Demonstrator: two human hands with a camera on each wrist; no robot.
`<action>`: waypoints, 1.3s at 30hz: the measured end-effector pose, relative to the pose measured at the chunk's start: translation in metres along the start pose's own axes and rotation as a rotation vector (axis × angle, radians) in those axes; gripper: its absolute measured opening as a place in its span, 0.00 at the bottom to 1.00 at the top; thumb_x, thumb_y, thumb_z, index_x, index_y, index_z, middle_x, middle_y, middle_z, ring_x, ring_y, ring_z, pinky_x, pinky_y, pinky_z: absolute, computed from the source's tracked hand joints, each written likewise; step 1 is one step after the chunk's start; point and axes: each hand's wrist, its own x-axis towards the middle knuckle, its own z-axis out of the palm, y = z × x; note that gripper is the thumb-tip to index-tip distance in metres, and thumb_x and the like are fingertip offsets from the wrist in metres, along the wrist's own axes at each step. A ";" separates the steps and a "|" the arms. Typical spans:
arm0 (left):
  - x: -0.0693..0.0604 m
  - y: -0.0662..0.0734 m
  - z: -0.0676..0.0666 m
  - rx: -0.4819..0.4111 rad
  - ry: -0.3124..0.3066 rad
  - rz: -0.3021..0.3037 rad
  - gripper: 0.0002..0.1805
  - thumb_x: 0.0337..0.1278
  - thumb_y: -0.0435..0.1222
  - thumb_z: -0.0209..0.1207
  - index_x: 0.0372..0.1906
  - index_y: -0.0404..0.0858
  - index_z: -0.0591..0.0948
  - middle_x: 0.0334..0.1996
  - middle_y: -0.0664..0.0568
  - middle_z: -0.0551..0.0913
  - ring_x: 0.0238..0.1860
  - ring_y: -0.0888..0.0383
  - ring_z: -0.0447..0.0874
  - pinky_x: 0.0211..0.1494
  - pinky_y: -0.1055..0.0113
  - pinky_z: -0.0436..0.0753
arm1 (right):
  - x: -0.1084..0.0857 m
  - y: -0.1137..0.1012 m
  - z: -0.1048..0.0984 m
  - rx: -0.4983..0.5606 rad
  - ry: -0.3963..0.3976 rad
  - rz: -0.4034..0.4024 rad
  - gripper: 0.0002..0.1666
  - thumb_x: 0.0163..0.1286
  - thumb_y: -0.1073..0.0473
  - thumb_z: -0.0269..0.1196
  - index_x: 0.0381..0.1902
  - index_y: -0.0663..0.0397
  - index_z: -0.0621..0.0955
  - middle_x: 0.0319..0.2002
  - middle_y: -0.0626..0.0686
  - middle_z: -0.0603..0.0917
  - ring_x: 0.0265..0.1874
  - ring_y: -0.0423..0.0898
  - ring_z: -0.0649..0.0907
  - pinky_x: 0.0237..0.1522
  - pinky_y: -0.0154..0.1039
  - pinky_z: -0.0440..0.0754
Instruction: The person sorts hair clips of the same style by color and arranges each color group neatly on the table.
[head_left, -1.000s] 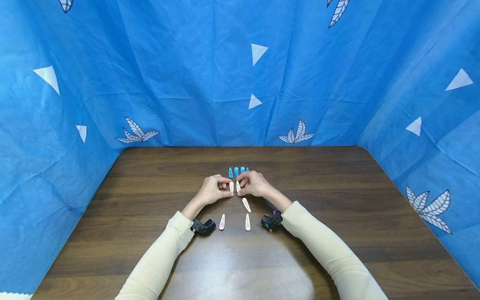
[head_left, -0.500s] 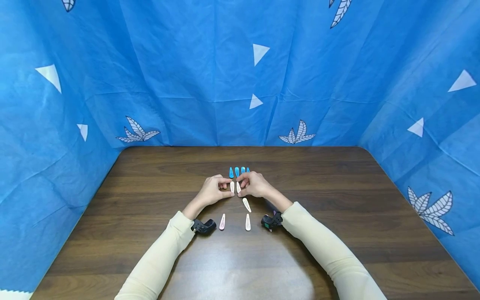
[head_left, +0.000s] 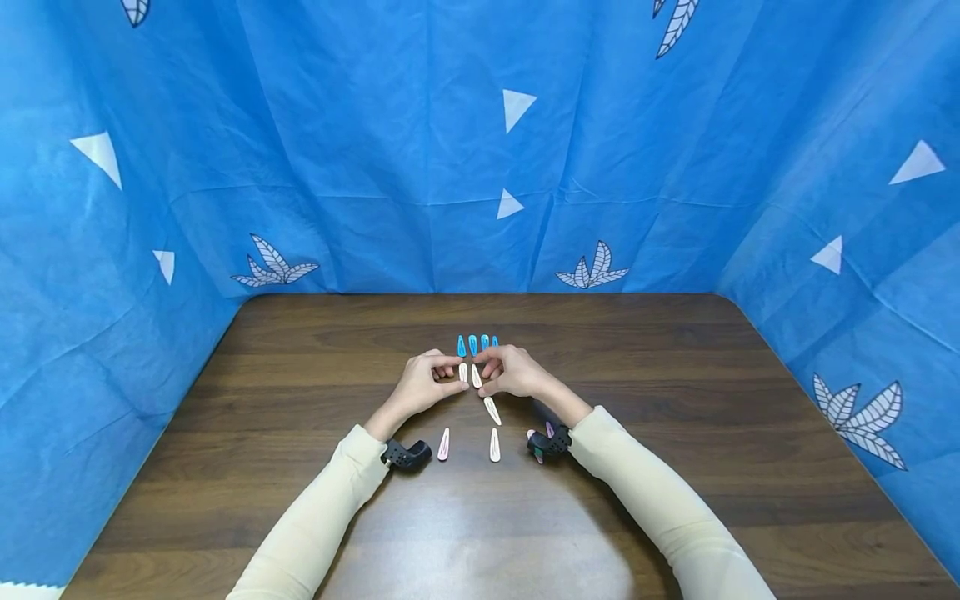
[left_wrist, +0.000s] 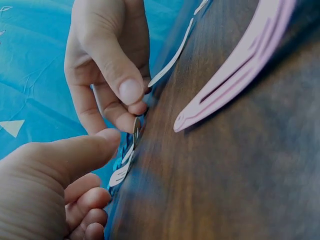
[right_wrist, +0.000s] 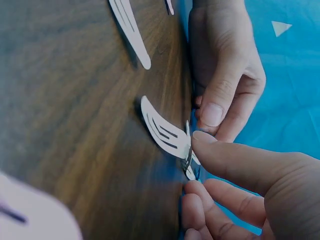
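Observation:
My left hand point(head_left: 423, 385) pinches a white hair clip point(head_left: 463, 373) lengthwise between index finger and thumb. Beside it, slightly tilted, lies another white clip point(head_left: 476, 377). My right hand point(head_left: 517, 372) has its index finger near that clip's upper end, while its thumb stands off the lower end. In the right wrist view, the right thumb point(right_wrist: 235, 157) is close by the wide end of a third white clip point(right_wrist: 162, 131); whether they touch I cannot tell. Several blue clips point(head_left: 473, 344) lie in a row just beyond both hands.
Nearer on the brown table point(head_left: 337, 533) lie a pink clip point(head_left: 444, 444) and a white clip point(head_left: 495, 445). Pink and purple clips point(head_left: 550, 429) show partly behind the right wrist camera point(head_left: 551, 442). A blue cloth point(head_left: 427, 150) hangs behind and at both sides.
My right hand has shifted slightly toward me and to the right; its thumb has come away from the lower end of the tilted white clip. My left hand has stayed in place.

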 end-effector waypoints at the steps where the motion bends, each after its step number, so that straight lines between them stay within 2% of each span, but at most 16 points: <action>1: 0.000 0.000 0.000 -0.002 0.014 0.005 0.22 0.40 0.35 0.76 0.45 0.33 0.87 0.28 0.48 0.80 0.30 0.57 0.76 0.35 0.71 0.75 | -0.002 0.001 -0.001 0.004 -0.006 -0.010 0.32 0.52 0.63 0.75 0.56 0.59 0.80 0.36 0.53 0.84 0.33 0.41 0.82 0.37 0.33 0.80; 5: -0.002 -0.001 -0.001 0.030 0.053 0.021 0.22 0.38 0.36 0.76 0.45 0.37 0.88 0.35 0.49 0.84 0.37 0.55 0.78 0.43 0.65 0.75 | -0.010 0.005 -0.006 0.014 -0.026 -0.082 0.30 0.53 0.63 0.74 0.56 0.61 0.80 0.38 0.54 0.85 0.36 0.43 0.83 0.42 0.35 0.82; 8: -0.002 -0.001 -0.001 0.059 0.056 0.026 0.23 0.38 0.38 0.77 0.45 0.39 0.88 0.40 0.50 0.86 0.41 0.53 0.77 0.47 0.61 0.73 | -0.018 0.008 -0.011 0.019 -0.028 -0.149 0.30 0.53 0.63 0.74 0.56 0.62 0.80 0.42 0.56 0.86 0.40 0.47 0.83 0.46 0.39 0.81; 12: -0.003 -0.002 -0.001 0.073 0.044 0.016 0.23 0.38 0.39 0.76 0.46 0.39 0.88 0.43 0.50 0.86 0.43 0.53 0.76 0.46 0.61 0.73 | -0.028 0.012 -0.016 0.017 -0.030 -0.229 0.32 0.53 0.62 0.75 0.57 0.61 0.80 0.46 0.58 0.85 0.45 0.52 0.83 0.47 0.44 0.80; 16: -0.003 -0.002 0.000 0.076 0.030 0.006 0.23 0.38 0.39 0.76 0.46 0.39 0.88 0.43 0.51 0.85 0.43 0.54 0.76 0.46 0.62 0.72 | -0.038 0.017 -0.018 -0.005 -0.033 -0.282 0.32 0.53 0.61 0.75 0.57 0.59 0.79 0.48 0.57 0.84 0.46 0.53 0.82 0.46 0.46 0.79; 26: -0.002 -0.003 0.001 0.098 0.010 0.026 0.22 0.41 0.39 0.76 0.46 0.39 0.87 0.44 0.51 0.85 0.47 0.53 0.75 0.50 0.57 0.73 | -0.053 0.018 -0.016 -0.010 -0.057 -0.333 0.33 0.53 0.60 0.75 0.58 0.57 0.80 0.51 0.55 0.82 0.46 0.53 0.81 0.45 0.48 0.79; 34: -0.003 0.000 -0.001 0.118 -0.019 0.010 0.24 0.42 0.40 0.75 0.48 0.38 0.87 0.45 0.50 0.85 0.50 0.51 0.75 0.55 0.54 0.72 | -0.049 0.022 -0.008 -0.032 -0.110 -0.318 0.33 0.53 0.58 0.76 0.59 0.52 0.80 0.52 0.52 0.81 0.45 0.48 0.79 0.45 0.39 0.78; 39: -0.004 0.001 -0.001 0.128 -0.032 0.009 0.23 0.43 0.40 0.75 0.49 0.38 0.87 0.45 0.50 0.85 0.51 0.51 0.74 0.56 0.53 0.72 | -0.049 0.024 -0.005 -0.040 -0.131 -0.313 0.34 0.54 0.56 0.75 0.60 0.52 0.80 0.50 0.52 0.80 0.43 0.46 0.77 0.43 0.37 0.77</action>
